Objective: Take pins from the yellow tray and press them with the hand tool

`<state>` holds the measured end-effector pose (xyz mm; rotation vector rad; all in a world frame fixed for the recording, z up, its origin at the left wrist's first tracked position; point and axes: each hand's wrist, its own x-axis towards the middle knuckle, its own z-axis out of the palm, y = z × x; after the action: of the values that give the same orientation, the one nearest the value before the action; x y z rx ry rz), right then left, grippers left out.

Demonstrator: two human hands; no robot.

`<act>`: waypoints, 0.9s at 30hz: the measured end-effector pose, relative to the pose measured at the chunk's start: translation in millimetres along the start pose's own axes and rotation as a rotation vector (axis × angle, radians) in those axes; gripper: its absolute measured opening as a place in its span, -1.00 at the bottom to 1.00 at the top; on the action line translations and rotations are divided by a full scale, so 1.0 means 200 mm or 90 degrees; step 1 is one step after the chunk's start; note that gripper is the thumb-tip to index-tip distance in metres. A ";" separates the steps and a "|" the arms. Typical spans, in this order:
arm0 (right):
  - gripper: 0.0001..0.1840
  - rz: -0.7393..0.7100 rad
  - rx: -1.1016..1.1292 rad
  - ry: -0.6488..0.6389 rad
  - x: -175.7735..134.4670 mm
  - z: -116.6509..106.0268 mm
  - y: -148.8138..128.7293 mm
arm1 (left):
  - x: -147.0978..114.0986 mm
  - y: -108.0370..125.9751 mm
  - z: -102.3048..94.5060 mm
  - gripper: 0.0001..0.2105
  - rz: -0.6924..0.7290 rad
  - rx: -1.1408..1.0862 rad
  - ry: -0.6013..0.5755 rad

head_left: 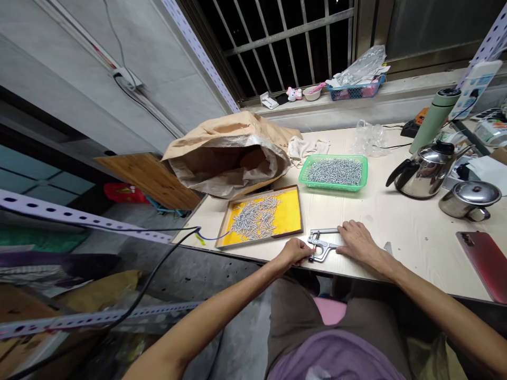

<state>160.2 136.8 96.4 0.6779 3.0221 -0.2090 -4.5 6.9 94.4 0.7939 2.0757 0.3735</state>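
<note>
My right hand (358,243) grips the handle ends of silver metal hand pliers (325,249) with a visible spring, lying low over the front of the table. At their jaw end, my left hand (297,252) is closed in a pinch. A tiny reddish spot shows at those fingertips, but what they hold is too small to name. Just beyond the left hand is a shallow tray (298,208) with a yellow lining, holding many small silver metal pieces (255,216). A green plastic basket (333,187) farther back holds more such pieces.
A large brown paper sack (237,132) gapes open behind the tray. To the right stand a steel kettle (425,174), a lidded steel cup (469,200), a green flask (435,119) and a red phone (483,264). A black cable (158,272) crosses at left.
</note>
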 end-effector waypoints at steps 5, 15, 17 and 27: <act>-0.66 0.010 -0.001 -0.007 -0.02 0.00 -0.03 | -0.04 0.04 0.10 -0.85 0.341 0.277 0.210; -0.55 0.022 -0.027 -0.051 -0.07 -0.03 0.00 | 0.11 0.20 0.12 -0.58 0.511 0.456 0.069; -0.66 0.016 -0.038 -0.054 -0.06 -0.03 -0.01 | 0.09 0.22 0.12 -0.66 0.481 0.469 0.069; -0.89 -0.002 -0.015 -0.042 -0.04 0.01 0.04 | 0.10 0.25 0.15 -0.85 0.409 0.427 0.104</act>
<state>169.9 139.8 94.4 0.6513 2.9590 -0.1923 31.1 56.3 89.8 1.8996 2.0616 0.0634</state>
